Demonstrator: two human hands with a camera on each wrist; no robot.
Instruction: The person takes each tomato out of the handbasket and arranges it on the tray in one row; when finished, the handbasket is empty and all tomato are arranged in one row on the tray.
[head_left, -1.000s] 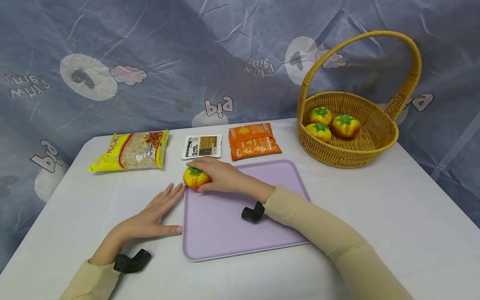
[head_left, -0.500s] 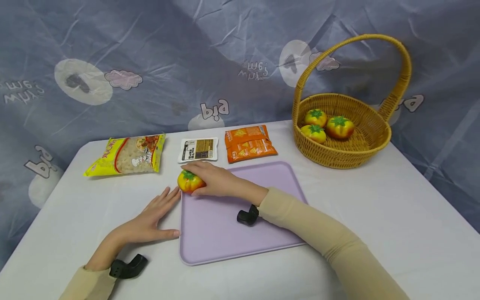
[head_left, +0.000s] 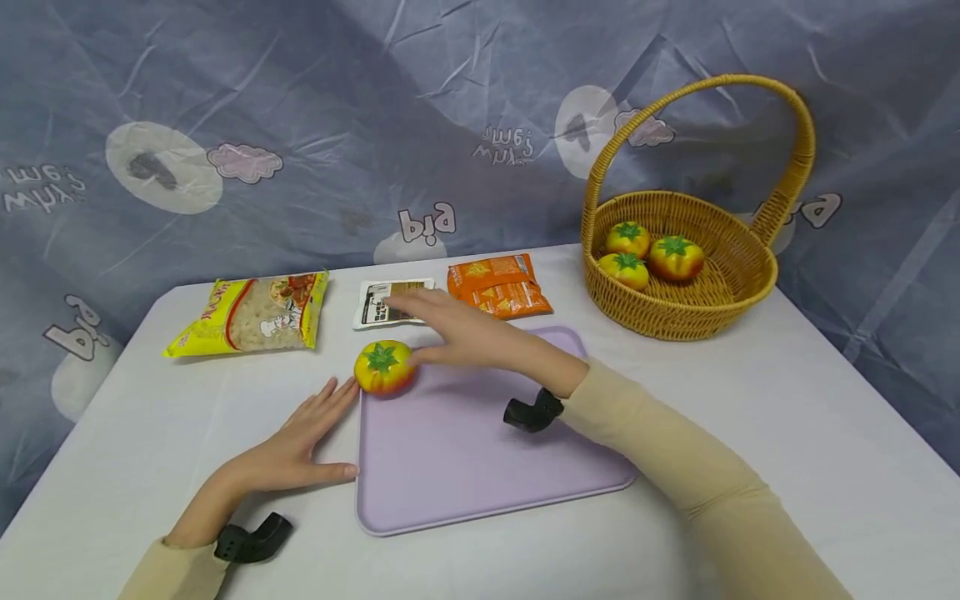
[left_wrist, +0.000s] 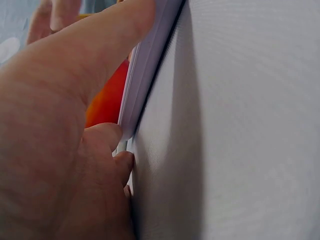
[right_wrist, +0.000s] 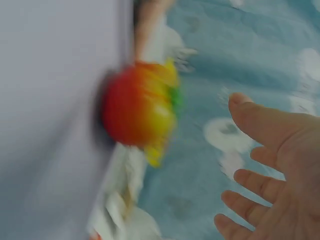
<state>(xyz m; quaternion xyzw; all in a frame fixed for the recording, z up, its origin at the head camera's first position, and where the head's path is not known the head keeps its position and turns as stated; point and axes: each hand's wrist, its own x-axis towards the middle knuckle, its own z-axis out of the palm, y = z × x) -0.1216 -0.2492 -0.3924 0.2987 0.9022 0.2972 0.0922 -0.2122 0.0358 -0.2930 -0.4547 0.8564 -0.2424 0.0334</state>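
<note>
A yellow-and-red tomato (head_left: 384,368) with a green leafy top sits in the far left corner of the lilac tray (head_left: 457,467). Just right of it, my right hand (head_left: 476,333) hovers over the tray's far side, fingers extended and holding nothing. In the right wrist view the blurred tomato (right_wrist: 137,105) stands apart from the spread fingers of that hand (right_wrist: 270,175). My left hand (head_left: 292,446) lies on the table along the tray's left edge, fingers straight. Its thumb reaches the tray's rim, and in the left wrist view the fingers (left_wrist: 107,135) are near that rim (left_wrist: 137,80).
A wicker basket (head_left: 675,312) with a tall handle stands at the back right, holding three tomatoes (head_left: 677,258). Along the back lie a yellow food bag (head_left: 258,312), a small white packet (head_left: 375,310), partly behind my right fingers, and an orange packet (head_left: 498,283). A fabric backdrop hangs behind.
My right hand has let go of the tomato and moved up and to the right of it. The tomato stays in the tray's corner. My left hand has kept its place beside the tray.
</note>
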